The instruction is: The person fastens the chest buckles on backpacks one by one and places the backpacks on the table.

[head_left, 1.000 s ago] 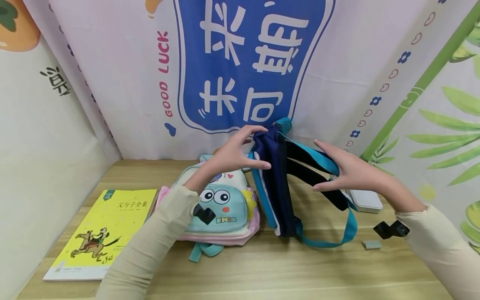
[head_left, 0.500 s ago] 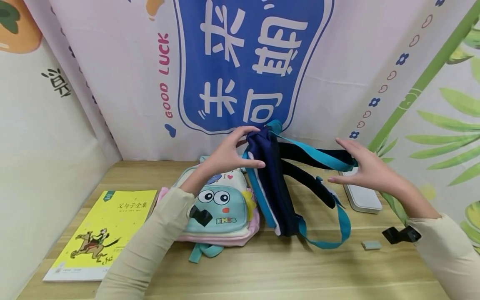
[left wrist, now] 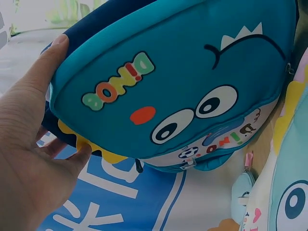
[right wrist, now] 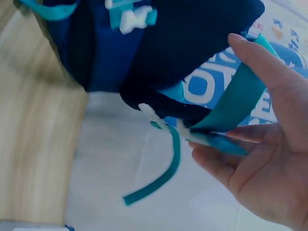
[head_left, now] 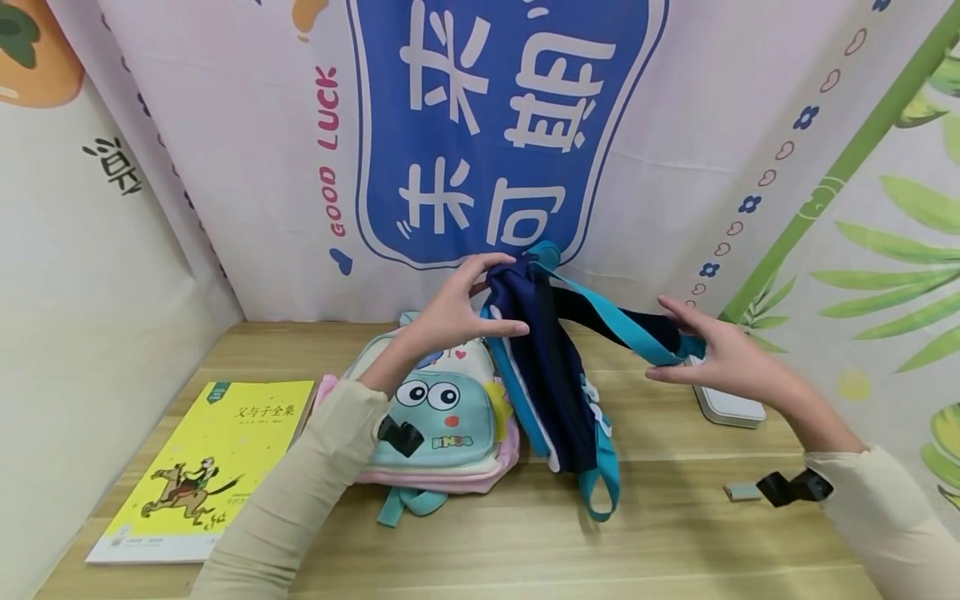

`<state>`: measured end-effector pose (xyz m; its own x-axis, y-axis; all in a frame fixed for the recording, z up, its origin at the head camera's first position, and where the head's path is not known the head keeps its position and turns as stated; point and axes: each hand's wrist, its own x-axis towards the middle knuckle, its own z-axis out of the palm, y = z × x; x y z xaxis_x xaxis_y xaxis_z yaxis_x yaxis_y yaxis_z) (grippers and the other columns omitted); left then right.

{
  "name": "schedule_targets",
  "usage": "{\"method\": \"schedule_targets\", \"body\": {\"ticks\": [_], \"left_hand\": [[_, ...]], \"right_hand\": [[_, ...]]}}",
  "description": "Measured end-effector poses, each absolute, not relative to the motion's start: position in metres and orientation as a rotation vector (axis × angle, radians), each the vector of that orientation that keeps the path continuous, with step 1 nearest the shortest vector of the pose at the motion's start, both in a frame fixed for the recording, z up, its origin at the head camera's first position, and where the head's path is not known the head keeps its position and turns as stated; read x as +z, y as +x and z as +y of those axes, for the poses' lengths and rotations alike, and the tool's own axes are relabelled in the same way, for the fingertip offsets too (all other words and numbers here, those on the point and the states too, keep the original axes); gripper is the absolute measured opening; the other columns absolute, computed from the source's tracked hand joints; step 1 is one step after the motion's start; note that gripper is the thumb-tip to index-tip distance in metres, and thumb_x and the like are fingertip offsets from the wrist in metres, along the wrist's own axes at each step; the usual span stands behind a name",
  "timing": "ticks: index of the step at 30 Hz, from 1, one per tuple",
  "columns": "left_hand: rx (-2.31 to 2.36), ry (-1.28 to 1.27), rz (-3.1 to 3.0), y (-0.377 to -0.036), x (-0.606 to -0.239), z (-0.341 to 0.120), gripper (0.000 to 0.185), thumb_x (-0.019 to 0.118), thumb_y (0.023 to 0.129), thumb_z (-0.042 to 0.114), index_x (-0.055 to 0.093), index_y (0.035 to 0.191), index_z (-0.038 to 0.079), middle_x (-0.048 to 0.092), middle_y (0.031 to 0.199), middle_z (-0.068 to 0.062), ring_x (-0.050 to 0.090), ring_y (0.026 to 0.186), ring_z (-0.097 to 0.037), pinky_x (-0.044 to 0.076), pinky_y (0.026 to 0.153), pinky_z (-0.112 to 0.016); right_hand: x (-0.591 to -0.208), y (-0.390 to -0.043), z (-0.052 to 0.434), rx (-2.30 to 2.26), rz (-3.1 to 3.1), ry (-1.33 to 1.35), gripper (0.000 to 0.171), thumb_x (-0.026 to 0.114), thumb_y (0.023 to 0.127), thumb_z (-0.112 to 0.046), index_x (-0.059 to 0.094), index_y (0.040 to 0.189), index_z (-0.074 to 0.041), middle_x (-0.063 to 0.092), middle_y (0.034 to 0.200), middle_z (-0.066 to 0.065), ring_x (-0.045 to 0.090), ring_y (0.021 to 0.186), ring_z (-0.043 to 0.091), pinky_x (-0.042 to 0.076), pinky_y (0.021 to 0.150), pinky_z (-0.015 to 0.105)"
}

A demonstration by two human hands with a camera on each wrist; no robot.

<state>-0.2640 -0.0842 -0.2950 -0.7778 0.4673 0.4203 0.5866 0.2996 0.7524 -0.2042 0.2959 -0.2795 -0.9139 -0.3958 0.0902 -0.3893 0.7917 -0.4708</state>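
Backpack point(head_left: 543, 367) tilted, left grip point(head_left: 457, 312) curled round its top, right grip point(head_left: 727, 358) loosely holding strap point(head_left: 637, 339)

A: Backpacks?
B: Two: one navy-and-teal fabric backpack point(head_left: 542, 375), one mint-and-pink fabric backpack point(head_left: 446, 429).
A: Others?
B: One yellow-covered paper book point(head_left: 213, 450), one white rounded-rectangular case point(head_left: 731, 407), one small grey block point(head_left: 741, 492), two bare hands: left hand point(head_left: 450, 310), right hand point(head_left: 726, 358).

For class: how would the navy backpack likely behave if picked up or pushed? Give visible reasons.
The navy backpack would probably tip if released, being roughly upright and narrow seen side-on, with the left hand gripping it. Its straps look floppy: one curves into the right hand. The body may flex, since its fabric creases near the top.
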Motion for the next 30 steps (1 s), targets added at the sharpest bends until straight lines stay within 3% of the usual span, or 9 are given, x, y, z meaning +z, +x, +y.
{"method": "schedule_targets", "body": {"ticks": [8,13,19,25,30], "left_hand": [[-1.521,-0.959,-2.413,-0.263,-0.297,-0.087,0.080,0.086,0.083,0.020,0.044,0.150,0.014,0.039,0.156,-0.009,0.041,0.142,-0.026,0.040,0.118,-0.050],[-1.527,-0.948,-2.410,-0.262,-0.299,-0.088,0.079,0.086,0.083,0.022,0.044,0.149,0.017,0.040,0.155,-0.008,0.042,0.142,-0.025,0.040,0.118,-0.049],[-1.536,-0.933,-2.413,-0.262,-0.301,-0.089,0.078,0.087,0.082,0.022,0.045,0.149,0.017,0.042,0.153,-0.005,0.044,0.141,-0.024,0.041,0.117,-0.047],[-1.542,-0.938,-2.429,-0.262,-0.308,-0.089,0.079,0.088,0.080,0.023,0.047,0.147,0.017,0.046,0.151,-0.004,0.047,0.137,-0.023,0.044,0.115,-0.046],[-1.535,-0.910,-2.466,-0.261,-0.317,-0.090,0.081,0.090,0.079,0.026,0.048,0.148,0.015,0.047,0.151,-0.004,0.047,0.136,-0.022,0.045,0.114,-0.045]], "right_hand": [[-0.303,-0.197,0.274,-0.882,2.906,-0.830,0.104,0.086,0.083,-0.030,0.022,0.163,-0.011,0.041,0.157,0.025,0.047,0.139,0.046,0.046,0.106,0.059],[-0.324,-0.199,0.264,-0.958,2.836,-0.920,0.099,0.084,0.085,-0.025,0.024,0.162,-0.006,0.042,0.158,0.022,0.047,0.141,0.043,0.045,0.109,0.053],[-0.346,-0.200,0.259,-0.936,2.857,-0.903,0.100,0.085,0.084,-0.033,0.027,0.161,-0.008,0.033,0.163,0.022,0.039,0.145,0.046,0.041,0.111,0.062],[-0.361,-0.199,0.257,-0.901,2.773,-0.678,0.114,0.080,0.086,-0.045,0.008,0.163,-0.003,0.023,0.164,0.030,0.032,0.147,0.052,0.036,0.112,0.067],[-0.373,-0.200,0.258,-0.926,2.690,-0.670,0.106,0.075,0.091,-0.042,0.008,0.163,-0.002,0.026,0.164,0.029,0.030,0.149,0.048,0.035,0.115,0.064]]}}
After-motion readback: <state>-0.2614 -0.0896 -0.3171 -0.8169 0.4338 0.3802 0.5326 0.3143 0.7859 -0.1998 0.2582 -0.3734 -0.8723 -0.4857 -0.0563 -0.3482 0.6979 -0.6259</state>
